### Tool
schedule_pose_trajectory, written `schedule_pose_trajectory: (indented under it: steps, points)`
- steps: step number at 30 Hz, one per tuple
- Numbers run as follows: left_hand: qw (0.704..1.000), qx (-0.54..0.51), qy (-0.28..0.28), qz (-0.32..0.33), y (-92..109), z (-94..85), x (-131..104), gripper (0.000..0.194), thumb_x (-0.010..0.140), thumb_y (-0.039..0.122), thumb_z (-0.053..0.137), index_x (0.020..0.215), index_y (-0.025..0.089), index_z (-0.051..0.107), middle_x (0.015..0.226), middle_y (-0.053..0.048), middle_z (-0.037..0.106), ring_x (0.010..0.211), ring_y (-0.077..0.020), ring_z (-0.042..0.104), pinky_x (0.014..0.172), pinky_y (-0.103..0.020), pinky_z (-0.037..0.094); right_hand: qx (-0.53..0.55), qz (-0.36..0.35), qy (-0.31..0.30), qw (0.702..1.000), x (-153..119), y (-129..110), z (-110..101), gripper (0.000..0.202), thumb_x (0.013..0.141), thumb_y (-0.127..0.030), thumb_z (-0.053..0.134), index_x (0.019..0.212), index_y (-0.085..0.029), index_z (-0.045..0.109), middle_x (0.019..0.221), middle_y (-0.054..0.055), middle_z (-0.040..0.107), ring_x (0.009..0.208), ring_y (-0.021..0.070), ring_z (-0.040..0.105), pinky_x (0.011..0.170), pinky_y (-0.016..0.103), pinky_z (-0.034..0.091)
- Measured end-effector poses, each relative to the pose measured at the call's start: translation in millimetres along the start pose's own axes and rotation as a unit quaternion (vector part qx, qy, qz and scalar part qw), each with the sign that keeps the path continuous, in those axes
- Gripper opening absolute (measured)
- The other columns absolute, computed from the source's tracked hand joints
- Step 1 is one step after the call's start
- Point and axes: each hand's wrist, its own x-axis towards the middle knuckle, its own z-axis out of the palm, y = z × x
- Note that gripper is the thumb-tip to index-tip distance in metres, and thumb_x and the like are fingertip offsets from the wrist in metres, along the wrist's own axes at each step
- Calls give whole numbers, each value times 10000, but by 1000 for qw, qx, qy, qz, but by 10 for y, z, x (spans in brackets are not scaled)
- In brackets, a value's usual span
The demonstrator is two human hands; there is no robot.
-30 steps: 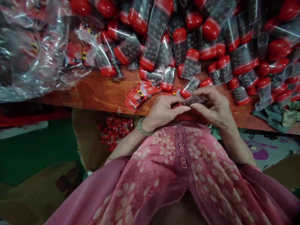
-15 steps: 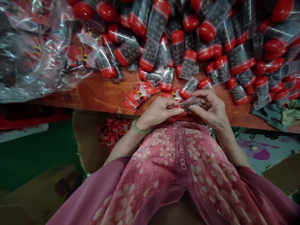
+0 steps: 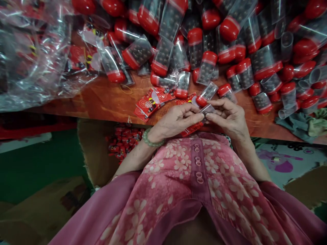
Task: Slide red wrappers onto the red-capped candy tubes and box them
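Close to the table's front edge, my left hand (image 3: 178,119) and my right hand (image 3: 227,117) meet around a small clear tube (image 3: 207,110) with dark balls inside. Both thumbs press on it from either side. A red printed card (image 3: 192,129) lies under the fingers of my left hand. Just beyond the tube, another clear tube with a red cap (image 3: 207,92) rests on the table, near my right fingertips. Several red printed cards (image 3: 150,102) lie left of my hands. The red end of the held tube is hidden.
A large heap of red-capped tubes (image 3: 204,69) covers the back of the wooden table (image 3: 107,98). Crumpled clear plastic bags (image 3: 38,68) lie at the left, a greenish cloth (image 3: 296,124) at the right. Below the edge, a cardboard box (image 3: 95,153) stands beside many small red pieces (image 3: 122,141).
The held tube has turned and shows less of its length between my hands. My left fingers have shifted slightly right, closer to my right thumb. The view has moved a little.
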Motion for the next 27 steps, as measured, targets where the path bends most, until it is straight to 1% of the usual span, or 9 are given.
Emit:
schedule_pose_trajectory:
  steps: [3, 6, 9, 12, 16, 20, 23, 25, 27]
  points:
    - [998, -31, -38, -48, -35, -23, -51, 424, 853, 570, 706, 826, 147, 705, 654, 17, 592, 576, -82, 489, 550, -210, 394, -27, -12, 16, 999, -5, -23, 30, 345, 779, -398, 866, 1084, -273, 764, 902, -25, 763, 679, 123, 712, 629, 268, 635]
    - [995, -41, -25, -87, -76, 16, -59, 430, 855, 534, 699, 692, 141, 642, 585, 42, 467, 531, -59, 361, 508, -216, 273, -90, -35, 35, 995, -17, -40, 48, 335, 819, -376, 828, 1131, -264, 778, 922, -12, 752, 755, 128, 705, 705, 278, 626]
    - [993, -76, -4, -93, -96, 96, -20, 429, 842, 525, 713, 672, 142, 622, 577, 52, 419, 529, -54, 308, 508, -222, 224, -156, -58, 59, 984, -29, -36, 39, 298, 851, -318, 796, 1144, -265, 788, 897, -12, 735, 781, 125, 681, 754, 283, 606]
    - [989, -116, 9, -87, -77, 144, 18, 410, 828, 531, 729, 724, 139, 673, 616, 36, 502, 552, -61, 365, 533, -215, 274, -148, -37, 76, 985, -34, -27, 16, 303, 856, -369, 797, 1141, -269, 783, 919, -3, 736, 732, 128, 677, 695, 293, 613]
    - [990, -122, -19, -70, -42, 103, 8, 368, 806, 513, 758, 825, 145, 751, 733, 4, 656, 646, -89, 514, 609, -206, 395, -88, 0, 61, 994, -35, -32, 38, 362, 834, -465, 818, 1149, -294, 763, 953, -2, 743, 697, 138, 698, 652, 317, 640]
    - [991, -106, 0, -78, -69, 46, -12, 337, 801, 485, 781, 817, 149, 769, 685, 24, 650, 633, -89, 541, 614, -200, 418, -92, -9, 77, 993, -37, -56, 96, 364, 849, -477, 807, 1158, -293, 753, 986, 10, 736, 774, 160, 727, 706, 336, 659]
    - [972, -190, -54, -124, -103, 52, 15, 415, 785, 555, 795, 817, 141, 778, 704, -8, 702, 647, -119, 623, 660, -233, 500, -98, -7, 70, 993, -40, -74, 88, 359, 847, -483, 806, 1143, -287, 760, 960, 7, 727, 730, 144, 712, 669, 313, 653]
    - [943, -271, -107, -159, -118, 73, 44, 474, 758, 597, 814, 834, 131, 781, 760, -57, 753, 692, -160, 694, 716, -280, 561, -96, 3, 69, 993, -44, -80, 61, 362, 836, -483, 815, 1135, -286, 764, 918, -4, 723, 672, 125, 689, 634, 294, 642]
    - [921, -319, -138, -177, -123, 92, 69, 494, 738, 600, 836, 853, 122, 781, 790, -91, 775, 718, -178, 727, 747, -302, 587, -90, 7, 73, 993, -46, -83, 35, 359, 826, -469, 826, 1131, -290, 768, 888, -14, 721, 635, 111, 673, 607, 278, 629]
